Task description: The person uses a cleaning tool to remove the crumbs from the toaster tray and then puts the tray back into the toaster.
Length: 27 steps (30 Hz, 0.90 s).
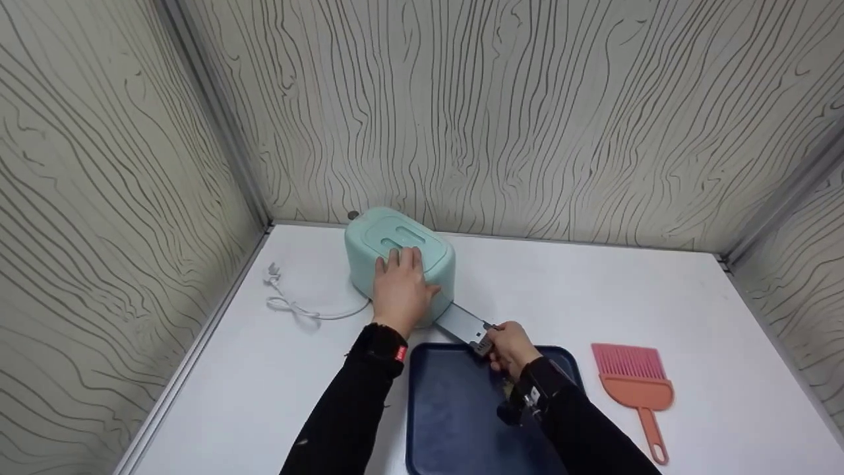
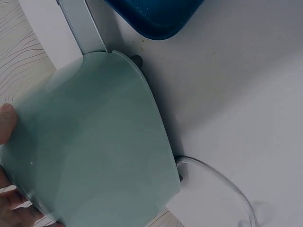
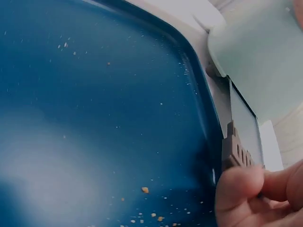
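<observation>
A mint-green toaster stands at the back left. My left hand lies over its top edge near the slots, fingers spread and thumb out to the side. In the left wrist view the toaster's side fills much of the picture. A flat metal crumb tray sticks partway out of the toaster's base. Its dark slotted end is pinched between the thumb and fingers of my right hand. Below that hand lies a dark blue serving tray, with crumbs scattered on it.
An orange dustpan brush with pink bristles lies to the right of the serving tray. The toaster's white cord and plug lie to the left. Patterned wall panels enclose the white table at the back and sides.
</observation>
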Motion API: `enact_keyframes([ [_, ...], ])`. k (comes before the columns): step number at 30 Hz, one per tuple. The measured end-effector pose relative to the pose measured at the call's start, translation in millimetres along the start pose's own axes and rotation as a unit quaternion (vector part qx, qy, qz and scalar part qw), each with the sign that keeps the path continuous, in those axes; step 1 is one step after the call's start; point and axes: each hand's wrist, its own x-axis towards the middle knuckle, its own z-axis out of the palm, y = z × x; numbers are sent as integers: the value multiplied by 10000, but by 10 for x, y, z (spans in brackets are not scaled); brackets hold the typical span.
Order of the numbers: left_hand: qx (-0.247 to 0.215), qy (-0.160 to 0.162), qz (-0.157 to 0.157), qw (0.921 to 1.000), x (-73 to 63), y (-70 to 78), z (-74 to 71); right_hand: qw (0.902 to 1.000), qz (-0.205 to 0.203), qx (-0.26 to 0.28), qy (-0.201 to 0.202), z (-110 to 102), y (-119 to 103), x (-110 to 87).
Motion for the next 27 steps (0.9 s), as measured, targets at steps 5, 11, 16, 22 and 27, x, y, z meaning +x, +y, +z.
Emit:
enact_keyframes([
  [5,28,22,-9,10000,1,1,10,9955,-59,-920,210,18,-54,32],
  [11,2,37,-25,10000,2,3,20,9817,-346,-1862,192,3,-114,74],
  [16,-1,-89,-41,10000,0,7,-2,9760,-308,-2153,138,25,-166,110],
  [22,-9,-242,-50,9997,14,5,-21,9694,-381,-2425,43,27,-199,168],
  [27,-50,-325,-76,9994,16,16,-5,9661,-388,-2552,-77,34,-204,229],
])
